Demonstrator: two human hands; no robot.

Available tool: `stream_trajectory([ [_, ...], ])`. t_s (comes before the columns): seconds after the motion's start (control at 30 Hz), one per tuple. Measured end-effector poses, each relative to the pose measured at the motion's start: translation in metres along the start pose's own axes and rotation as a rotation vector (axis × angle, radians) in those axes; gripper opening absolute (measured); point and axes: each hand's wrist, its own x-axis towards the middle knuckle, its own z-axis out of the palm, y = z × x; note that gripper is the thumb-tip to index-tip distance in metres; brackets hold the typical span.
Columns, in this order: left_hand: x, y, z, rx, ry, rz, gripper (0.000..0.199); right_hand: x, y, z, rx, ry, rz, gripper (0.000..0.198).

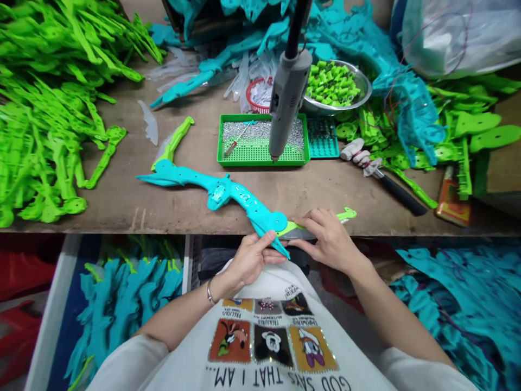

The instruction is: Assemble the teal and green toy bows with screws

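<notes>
My left hand grips the blue frame, its near tip overhanging the bench; my right hand pinches the green limb between thumb and fingers. A slack pinch could let the limb twist askew.

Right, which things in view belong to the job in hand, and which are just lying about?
Belonging: blue bow-shaped piece in left hand; green limb in right hand; probably hanging grey driver, green tray.

Seemingly lying about: black-handled tool, orange item.
</notes>
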Motion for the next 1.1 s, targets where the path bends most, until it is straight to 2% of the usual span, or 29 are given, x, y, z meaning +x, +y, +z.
stream_trajectory([
  [0.17,0.009,0.000,0.009,-0.010,0.011,0.016,0.043,0.004,0.007,-0.003,-0.019,0.023,-0.002,0.041],
  [0.27,0.019,0.001,0.019,-0.037,-0.027,0.020,0.041,0.016,0.030,-0.010,0.015,-0.024,-0.054,0.038],
  [0.37,0.023,0.007,0.022,-0.017,-0.126,-0.038,0.039,0.028,0.061,-0.015,0.026,-0.065,-0.088,0.039],
  [0.47,0.014,0.020,0.011,0.089,-0.251,-0.173,0.038,0.038,0.083,-0.022,-0.016,-0.103,-0.089,0.035],
  [0.53,0.001,0.031,-0.005,0.149,-0.267,-0.183,0.040,0.044,0.082,-0.030,-0.037,-0.109,-0.085,0.034],
  [0.6,-0.013,0.041,-0.027,0.142,-0.162,-0.052,0.041,0.053,0.063,-0.038,-0.017,-0.080,-0.081,0.042],
  [0.7,-0.031,0.057,-0.062,0.006,0.158,0.277,0.039,0.083,0.006,-0.034,0.137,-0.043,-0.127,0.043],
  [0.77,-0.037,0.067,-0.084,-0.090,0.353,0.454,0.039,0.114,-0.038,-0.014,0.246,-0.056,-0.218,0.035],
  [0.83,-0.041,0.076,-0.101,-0.156,0.462,0.554,0.038,0.151,-0.075,0.017,0.256,-0.089,-0.266,0.036],
  [0.9,-0.042,0.083,-0.114,-0.209,0.506,0.608,0.037,0.187,-0.099,0.050,0.194,-0.114,-0.238,0.049],
  [0.97,-0.041,0.090,-0.123,-0.254,0.517,0.644,0.034,0.213,-0.109,0.076,0.128,-0.173,-0.182,0.055],
  [1.03,-0.039,0.094,-0.128,-0.280,0.495,0.649,0.034,0.227,-0.110,0.088,0.099,-0.232,-0.152,0.054],
  [1.1,-0.036,0.098,-0.130,-0.291,0.450,0.625,0.038,0.229,-0.107,0.090,0.110,-0.234,-0.162,0.053],
])
